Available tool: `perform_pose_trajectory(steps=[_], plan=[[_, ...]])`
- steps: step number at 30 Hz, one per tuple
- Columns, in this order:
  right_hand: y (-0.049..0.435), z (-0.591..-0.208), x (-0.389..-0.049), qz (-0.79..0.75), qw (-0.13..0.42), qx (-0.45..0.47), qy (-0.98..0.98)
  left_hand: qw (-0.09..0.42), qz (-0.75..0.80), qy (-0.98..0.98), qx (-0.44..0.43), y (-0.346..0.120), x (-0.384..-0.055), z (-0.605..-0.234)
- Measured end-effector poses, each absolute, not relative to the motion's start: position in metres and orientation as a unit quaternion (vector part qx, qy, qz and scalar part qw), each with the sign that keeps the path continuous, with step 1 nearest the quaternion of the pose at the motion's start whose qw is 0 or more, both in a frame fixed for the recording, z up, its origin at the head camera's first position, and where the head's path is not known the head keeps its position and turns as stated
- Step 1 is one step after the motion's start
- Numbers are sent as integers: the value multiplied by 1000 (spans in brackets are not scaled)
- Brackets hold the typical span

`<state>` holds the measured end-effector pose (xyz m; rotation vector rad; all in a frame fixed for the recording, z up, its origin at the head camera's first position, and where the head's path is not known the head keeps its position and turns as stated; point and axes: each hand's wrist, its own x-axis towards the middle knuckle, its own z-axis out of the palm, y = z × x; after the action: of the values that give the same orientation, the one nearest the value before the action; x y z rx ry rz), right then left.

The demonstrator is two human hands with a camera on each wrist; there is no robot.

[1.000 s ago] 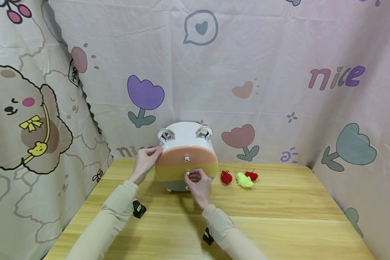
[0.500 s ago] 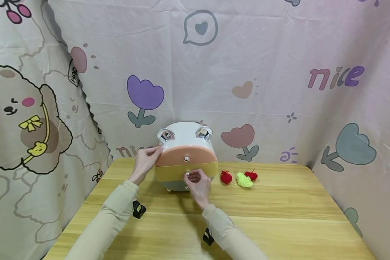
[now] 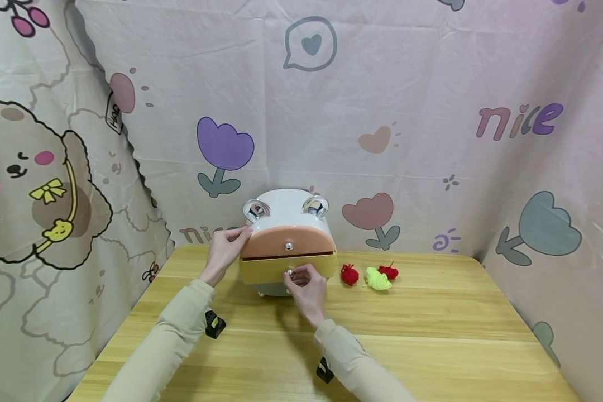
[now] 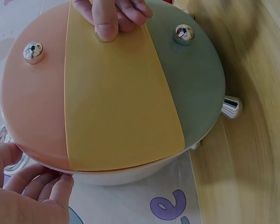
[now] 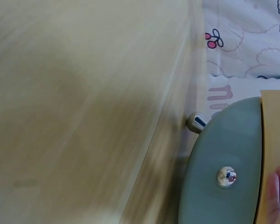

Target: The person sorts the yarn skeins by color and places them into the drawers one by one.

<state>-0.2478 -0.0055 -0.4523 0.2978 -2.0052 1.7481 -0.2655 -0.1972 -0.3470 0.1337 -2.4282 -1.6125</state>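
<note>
A small rounded drawer box with a white body and shiny round ears stands at the table's back. Its front has a peach drawer, a yellow drawer and a green drawer, with silver knobs. The yellow one is slightly pulled out, a dark gap above it. My right hand pinches its knob between thumb and fingers, mostly hiding it in the left wrist view. My left hand holds the box's rim beside the peach drawer, thumb near an ear, fingers bent at the side.
Right of the box lie two red yarn balls and a pale yellow-green one. Light wooden table stretches in front. A printed cloth hangs close behind the box and along both sides.
The yellow drawer has slid a little forward out of the box, and a dark gap has opened under the peach drawer. My right hand has moved slightly toward me with the knob; my left stays.
</note>
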Motion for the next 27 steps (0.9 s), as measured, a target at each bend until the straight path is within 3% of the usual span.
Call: perform_pose_trajectory(steps=[17,27], plan=[[-2,-456,-240,629,211,91,-743,109,-549,-827,42,-197,-266,-347],[6,-462,-233,649,215,136,-717,107,-550,-827,44,-196,-265,-346]])
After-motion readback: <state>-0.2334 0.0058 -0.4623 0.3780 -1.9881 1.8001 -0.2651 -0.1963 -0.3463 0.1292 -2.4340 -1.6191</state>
